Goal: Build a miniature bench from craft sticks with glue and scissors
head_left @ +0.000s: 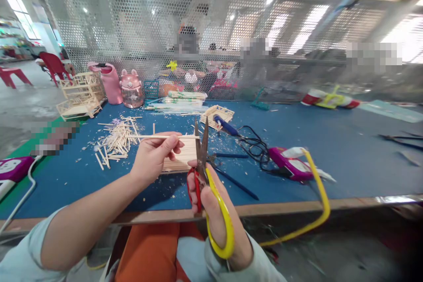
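Between the thumb and fingers of my left hand (158, 154) is a thin pale wooden stick (150, 137), held level and pointing right. My right hand (214, 202) grips scissors (202, 150) with one red and one yellow handle, blades upward and slightly apart. The stick's right end reaches the left blade; whether it lies between the blades I cannot tell. Beneath and behind my hands lies a flat panel of sticks (181, 158) set side by side, partly hidden by my left hand. Left of it, short cut sticks (120, 139) lie in a loose heap.
Blue-handled pliers (234, 183) and a blue hot glue gun (226, 125) lie right of the panel, near a purple power strip (291, 163). At the back stand a stick-built model (81, 94), a pink bottle (110, 83), a jar (132, 90) and packed sticks (181, 102), before a perforated metal screen (148, 31).
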`<state>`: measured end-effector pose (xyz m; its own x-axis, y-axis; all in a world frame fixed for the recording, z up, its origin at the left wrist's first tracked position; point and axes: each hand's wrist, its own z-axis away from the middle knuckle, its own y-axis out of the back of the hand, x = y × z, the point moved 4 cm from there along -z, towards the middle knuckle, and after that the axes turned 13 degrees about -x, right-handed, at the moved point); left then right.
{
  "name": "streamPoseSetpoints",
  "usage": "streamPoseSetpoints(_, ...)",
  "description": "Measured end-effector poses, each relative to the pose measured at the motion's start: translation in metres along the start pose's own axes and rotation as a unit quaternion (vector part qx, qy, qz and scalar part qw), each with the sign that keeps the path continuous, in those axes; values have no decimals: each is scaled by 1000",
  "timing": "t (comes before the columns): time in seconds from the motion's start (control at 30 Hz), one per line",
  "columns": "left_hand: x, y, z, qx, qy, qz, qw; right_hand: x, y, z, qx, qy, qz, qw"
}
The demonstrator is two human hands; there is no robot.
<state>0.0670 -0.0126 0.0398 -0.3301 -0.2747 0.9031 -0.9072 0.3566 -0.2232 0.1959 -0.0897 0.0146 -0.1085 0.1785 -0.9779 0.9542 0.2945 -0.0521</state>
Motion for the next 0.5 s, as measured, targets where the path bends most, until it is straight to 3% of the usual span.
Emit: streamPoseSetpoints(0.5,5,-3,4,17,-15,-51,998,8,6,-4,-26,14,30,999)
